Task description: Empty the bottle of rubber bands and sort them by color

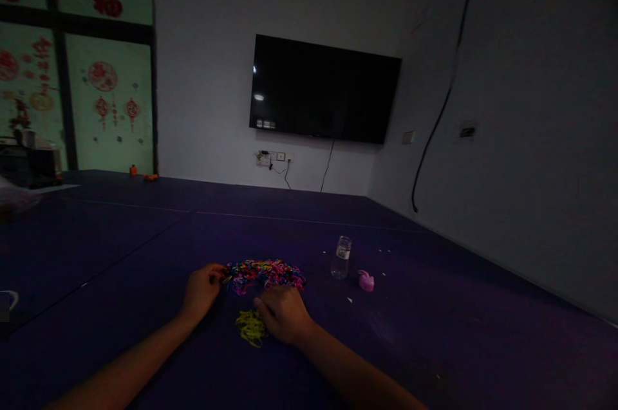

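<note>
A heap of mixed-colour elastic bands (263, 273) lies on the dark blue-purple floor in front of me. At its left edge is my left hand (203, 291), thumb and fingers closed together against the bands; what is pinched there is too small to make out. My right hand (286, 315) rests at the near side of the heap, its fingers curled down and partly hidden. Just left of that hand sits a smaller pile of yellow bands (251, 327). Whether the right fingers hold a band cannot be seen.
A clear bottle (341, 259) with a label stands right of the heap, beside a small pink object (365, 280). White scraps (350, 300) dot the floor. A television (323, 89) hangs on the far wall; a black cable (441, 117) runs down the right wall.
</note>
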Demonstrator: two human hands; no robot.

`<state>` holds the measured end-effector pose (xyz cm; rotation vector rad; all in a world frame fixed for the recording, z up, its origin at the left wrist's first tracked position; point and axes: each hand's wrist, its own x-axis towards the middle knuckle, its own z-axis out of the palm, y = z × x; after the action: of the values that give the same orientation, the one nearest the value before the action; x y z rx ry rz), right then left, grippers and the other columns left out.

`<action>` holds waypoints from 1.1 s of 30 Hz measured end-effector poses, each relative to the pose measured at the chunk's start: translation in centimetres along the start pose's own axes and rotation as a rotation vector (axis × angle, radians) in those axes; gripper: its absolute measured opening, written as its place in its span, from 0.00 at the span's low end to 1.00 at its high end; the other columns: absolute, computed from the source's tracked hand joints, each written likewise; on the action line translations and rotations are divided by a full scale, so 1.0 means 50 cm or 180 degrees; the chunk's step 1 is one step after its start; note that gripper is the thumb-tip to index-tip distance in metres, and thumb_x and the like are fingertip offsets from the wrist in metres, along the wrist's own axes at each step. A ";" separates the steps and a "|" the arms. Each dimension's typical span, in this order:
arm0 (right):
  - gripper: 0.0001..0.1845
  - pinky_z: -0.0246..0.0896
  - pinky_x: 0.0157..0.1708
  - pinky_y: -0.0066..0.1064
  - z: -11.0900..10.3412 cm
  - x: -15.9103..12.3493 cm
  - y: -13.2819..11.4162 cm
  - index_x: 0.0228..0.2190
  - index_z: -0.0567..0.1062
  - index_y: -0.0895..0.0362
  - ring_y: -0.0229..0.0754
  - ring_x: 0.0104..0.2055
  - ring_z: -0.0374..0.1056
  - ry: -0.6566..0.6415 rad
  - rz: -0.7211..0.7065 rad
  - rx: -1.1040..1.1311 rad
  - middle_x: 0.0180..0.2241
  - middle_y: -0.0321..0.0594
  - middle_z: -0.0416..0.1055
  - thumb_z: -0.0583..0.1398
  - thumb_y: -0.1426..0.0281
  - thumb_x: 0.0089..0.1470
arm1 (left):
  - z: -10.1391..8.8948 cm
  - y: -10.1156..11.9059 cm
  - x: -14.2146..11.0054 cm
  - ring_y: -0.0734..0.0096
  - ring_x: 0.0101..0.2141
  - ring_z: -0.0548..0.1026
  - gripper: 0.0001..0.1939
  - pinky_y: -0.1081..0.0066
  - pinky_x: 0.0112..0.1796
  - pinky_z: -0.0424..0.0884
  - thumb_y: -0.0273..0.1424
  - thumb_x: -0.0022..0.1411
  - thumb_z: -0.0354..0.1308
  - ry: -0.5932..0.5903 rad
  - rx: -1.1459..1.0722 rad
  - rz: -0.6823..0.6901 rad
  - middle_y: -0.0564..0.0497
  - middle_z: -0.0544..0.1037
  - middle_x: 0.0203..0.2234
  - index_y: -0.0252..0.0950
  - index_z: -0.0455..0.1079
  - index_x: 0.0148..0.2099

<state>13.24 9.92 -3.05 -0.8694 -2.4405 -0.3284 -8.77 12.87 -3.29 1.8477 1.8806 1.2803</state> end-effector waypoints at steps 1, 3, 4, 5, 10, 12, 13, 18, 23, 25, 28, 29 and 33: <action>0.22 0.47 0.24 0.27 0.000 0.000 0.000 0.23 0.70 0.57 0.35 0.25 0.65 0.0001 0.0020 -0.0004 0.22 0.38 0.71 0.44 0.65 0.63 | 0.001 -0.002 0.002 0.67 0.32 0.78 0.14 0.70 0.35 0.70 0.24 0.54 0.47 0.0061 -0.0001 -0.0037 0.48 0.80 0.30 0.34 0.73 0.39; 0.22 0.47 0.24 0.28 0.002 0.001 0.000 0.24 0.70 0.57 0.35 0.25 0.65 0.0024 0.0055 -0.0008 0.22 0.38 0.71 0.45 0.65 0.63 | 0.005 -0.005 0.004 0.66 0.32 0.77 0.15 0.70 0.35 0.71 0.24 0.54 0.48 0.0160 0.0006 -0.0065 0.47 0.79 0.30 0.33 0.72 0.40; 0.23 0.47 0.23 0.28 0.002 0.001 0.000 0.24 0.70 0.57 0.36 0.25 0.65 0.0046 0.0067 -0.0007 0.22 0.38 0.71 0.44 0.65 0.63 | 0.006 -0.006 0.005 0.65 0.33 0.77 0.15 0.69 0.35 0.71 0.24 0.53 0.49 0.0183 0.0024 -0.0023 0.47 0.79 0.31 0.33 0.72 0.41; 0.23 0.47 0.23 0.28 0.003 0.001 0.001 0.23 0.70 0.57 0.36 0.24 0.65 0.0068 0.0071 0.0001 0.22 0.38 0.71 0.44 0.65 0.63 | 0.006 -0.005 0.004 0.65 0.34 0.77 0.15 0.69 0.36 0.70 0.24 0.52 0.50 0.0197 0.0056 0.0055 0.47 0.79 0.31 0.33 0.72 0.41; 0.24 0.49 0.23 0.28 0.003 0.000 0.001 0.22 0.70 0.57 0.36 0.23 0.64 0.0147 -0.0020 0.0157 0.21 0.38 0.69 0.43 0.65 0.64 | 0.005 0.007 -0.002 0.63 0.35 0.76 0.13 0.65 0.40 0.68 0.24 0.52 0.51 0.0062 0.0263 0.0505 0.50 0.79 0.29 0.36 0.73 0.39; 0.25 0.51 0.24 0.28 0.004 -0.002 0.002 0.23 0.70 0.57 0.36 0.24 0.64 0.0147 -0.0078 0.0288 0.21 0.38 0.69 0.42 0.65 0.64 | 0.004 0.007 -0.002 0.63 0.34 0.76 0.12 0.65 0.40 0.68 0.24 0.52 0.52 -0.0011 0.0236 0.0527 0.51 0.79 0.28 0.37 0.73 0.37; 0.25 0.53 0.25 0.27 0.005 -0.003 0.002 0.24 0.71 0.57 0.37 0.24 0.64 0.0147 -0.0105 0.0349 0.21 0.39 0.69 0.41 0.65 0.64 | 0.005 0.005 -0.001 0.63 0.34 0.76 0.12 0.65 0.40 0.68 0.24 0.51 0.52 -0.0049 0.0185 0.0521 0.51 0.80 0.28 0.38 0.74 0.36; 0.24 0.57 0.30 0.27 0.009 -0.005 0.003 0.31 0.73 0.57 0.38 0.29 0.66 0.0251 -0.0050 0.0472 0.26 0.42 0.71 0.40 0.65 0.65 | 0.013 -0.009 0.007 0.66 0.34 0.77 0.10 0.69 0.38 0.69 0.23 0.51 0.52 -0.0173 -0.0008 0.0428 0.50 0.79 0.29 0.38 0.73 0.32; 0.24 0.56 0.30 0.27 0.003 0.001 0.000 0.28 0.73 0.57 0.38 0.29 0.66 0.0353 0.0346 0.0313 0.25 0.42 0.71 0.42 0.65 0.64 | 0.012 0.000 0.001 0.65 0.32 0.76 0.11 0.67 0.38 0.70 0.26 0.54 0.52 0.0058 -0.0075 0.0503 0.51 0.79 0.27 0.37 0.73 0.38; 0.21 0.55 0.30 0.27 0.000 0.003 0.001 0.28 0.73 0.57 0.39 0.30 0.67 0.0378 0.0684 0.0263 0.26 0.41 0.71 0.44 0.65 0.63 | 0.006 0.017 -0.010 0.65 0.34 0.76 0.13 0.66 0.40 0.69 0.29 0.55 0.53 0.0128 -0.0225 0.0644 0.50 0.79 0.29 0.38 0.72 0.43; 0.16 0.58 0.33 0.28 0.000 0.007 0.011 0.35 0.74 0.55 0.40 0.34 0.68 0.0505 0.1269 0.0297 0.31 0.42 0.73 0.47 0.67 0.62 | -0.001 0.047 -0.035 0.66 0.36 0.76 0.15 0.65 0.43 0.69 0.31 0.55 0.54 -0.0323 -0.0543 0.0915 0.51 0.79 0.30 0.39 0.71 0.46; 0.15 0.59 0.35 0.29 0.001 0.009 0.016 0.38 0.74 0.55 0.41 0.36 0.69 0.0570 0.1422 0.0325 0.34 0.43 0.74 0.48 0.69 0.61 | -0.002 0.055 -0.043 0.67 0.35 0.76 0.16 0.66 0.44 0.68 0.31 0.54 0.54 -0.0664 -0.0599 0.1026 0.52 0.79 0.29 0.39 0.71 0.47; 0.18 0.59 0.44 0.35 0.005 0.013 0.045 0.44 0.73 0.56 0.45 0.43 0.67 0.0493 0.1525 0.0277 0.41 0.46 0.73 0.48 0.76 0.58 | -0.004 0.072 -0.062 0.70 0.30 0.75 0.24 0.69 0.40 0.68 0.34 0.52 0.58 -0.1467 -0.0892 0.1125 0.54 0.79 0.25 0.36 0.67 0.52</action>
<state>14.13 12.08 -2.80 -1.2961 -2.0102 -0.1059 -5.73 9.46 -1.96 2.1435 1.1206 1.0215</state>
